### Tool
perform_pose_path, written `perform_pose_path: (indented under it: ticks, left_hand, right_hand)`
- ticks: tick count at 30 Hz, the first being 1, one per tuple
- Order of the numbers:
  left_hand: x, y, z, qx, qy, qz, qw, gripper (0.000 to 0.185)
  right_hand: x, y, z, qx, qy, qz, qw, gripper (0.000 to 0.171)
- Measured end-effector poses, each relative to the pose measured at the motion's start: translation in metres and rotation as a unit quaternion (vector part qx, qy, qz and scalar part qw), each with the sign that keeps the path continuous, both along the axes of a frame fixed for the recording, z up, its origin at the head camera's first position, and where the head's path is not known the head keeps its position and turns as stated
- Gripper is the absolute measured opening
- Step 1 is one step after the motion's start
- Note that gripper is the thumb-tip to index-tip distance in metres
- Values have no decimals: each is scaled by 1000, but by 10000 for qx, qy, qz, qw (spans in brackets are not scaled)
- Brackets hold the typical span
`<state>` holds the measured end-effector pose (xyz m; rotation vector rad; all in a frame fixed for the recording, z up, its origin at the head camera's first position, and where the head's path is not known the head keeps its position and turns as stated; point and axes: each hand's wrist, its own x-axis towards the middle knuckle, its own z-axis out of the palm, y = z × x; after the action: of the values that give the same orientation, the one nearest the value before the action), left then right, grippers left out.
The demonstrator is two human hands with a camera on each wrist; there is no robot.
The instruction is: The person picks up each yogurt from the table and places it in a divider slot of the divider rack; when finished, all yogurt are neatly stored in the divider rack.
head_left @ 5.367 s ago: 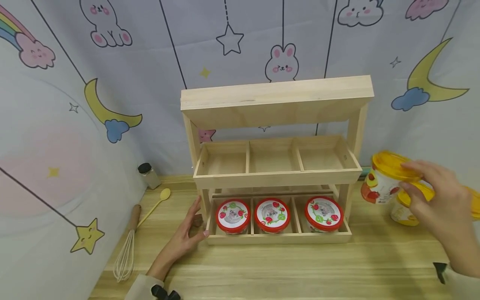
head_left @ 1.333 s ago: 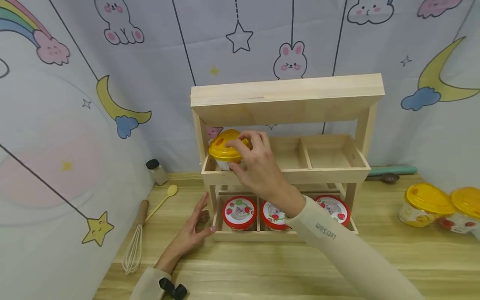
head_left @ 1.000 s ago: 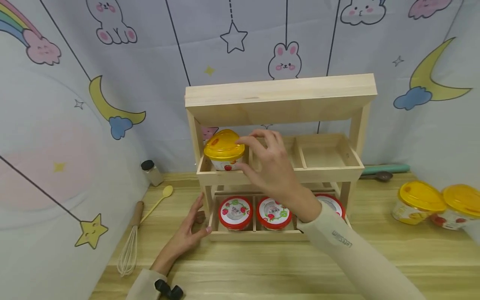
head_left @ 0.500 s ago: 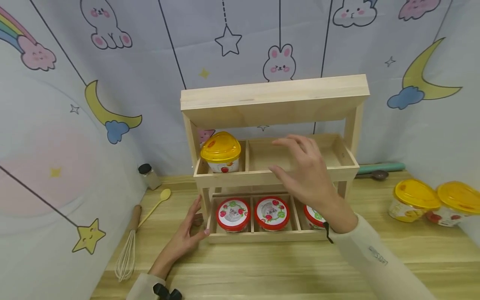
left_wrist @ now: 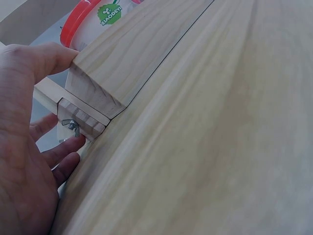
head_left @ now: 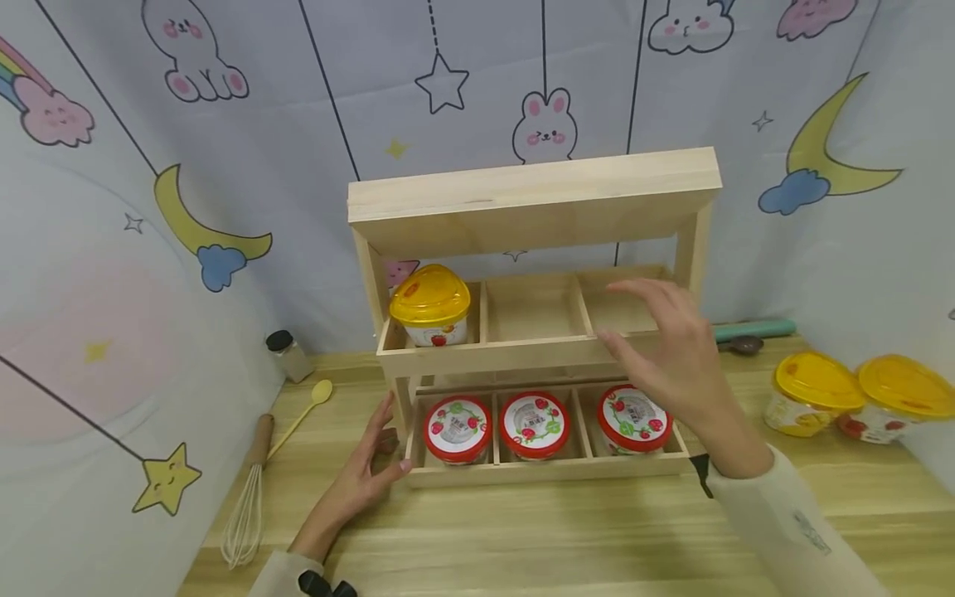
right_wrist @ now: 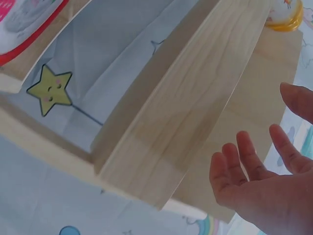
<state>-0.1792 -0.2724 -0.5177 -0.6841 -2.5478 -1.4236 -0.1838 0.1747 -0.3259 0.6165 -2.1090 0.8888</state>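
A two-tier wooden rack [head_left: 533,191] stands on the table, each tier split into three compartments. One yellow-lidded tub [head_left: 430,303] sits in the upper left compartment. Three red-lidded tubs [head_left: 534,424] fill the lower tier, one to a compartment. My left hand [head_left: 358,473] holds the rack's lower left corner; in the left wrist view its thumb lies on the tray corner [left_wrist: 100,83] and its fingers curl by a wing nut [left_wrist: 72,125]. In front of the upper right compartment, my right hand [head_left: 679,356] hangs with thumb and fingers apart, holding nothing.
Right of the rack stand two more yellow-lidded tubs [head_left: 816,390], side by side. Behind them lie a green rod-like handle [head_left: 764,329] and a dark spoon [head_left: 742,345]. At left are a whisk [head_left: 246,506], a yellow spoon [head_left: 302,414] and a black-capped jar [head_left: 289,355].
My right hand carried a yellow-lidded tub from the right side into the upper left compartment, let go, and moved back rightward. The left hand stayed at the rack's corner.
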Motion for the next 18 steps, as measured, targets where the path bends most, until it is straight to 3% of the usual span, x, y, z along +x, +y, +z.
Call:
perform_pose_path:
  ticks: [9,18]
  left_hand:
    - [2,-1,-2,-1,50,28,10000,100]
    - [3,-1,-2,16,-40,101,9999,100]
  right_hand:
    - [11,47,-9,-239,101,-731,9970,53]
    - [24,109,-36,-354,-193,-1298,9907,56]
